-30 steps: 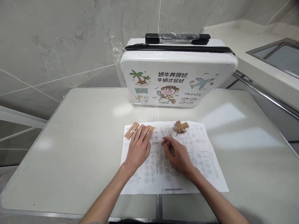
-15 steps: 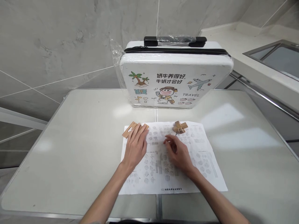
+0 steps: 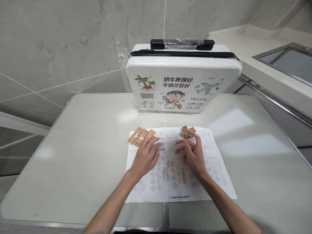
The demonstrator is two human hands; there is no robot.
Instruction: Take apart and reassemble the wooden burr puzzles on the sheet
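Note:
Three flat, notched wooden puzzle pieces (image 3: 135, 135) lie side by side at the upper left of a printed instruction sheet (image 3: 151, 195). My left hand (image 3: 146, 154) is just to their lower right, fingers bent and apart, holding nothing; it partly covers the rightmost piece. At the sheet's upper right sits a small cross-shaped wooden puzzle (image 3: 186, 133) with a dark mark on its near face. My right hand (image 3: 192, 152) is right in front of it, fingers apart, the index fingertip over its right side. Whether that fingertip touches the wood, I cannot tell.
A white suitcase (image 3: 146, 68) with cartoon prints and plastic wrap stands upright at the back of the folding table (image 3: 73, 156). Behind it is a grey tiled wall (image 3: 73, 39). A white counter (image 3: 234, 42) with a sink (image 3: 290, 61) is at the right.
My left hand has slid right and back off the wooden pieces, uncovering them. My right hand has opened and moved right, its index finger reaching up to the cross-shaped puzzle.

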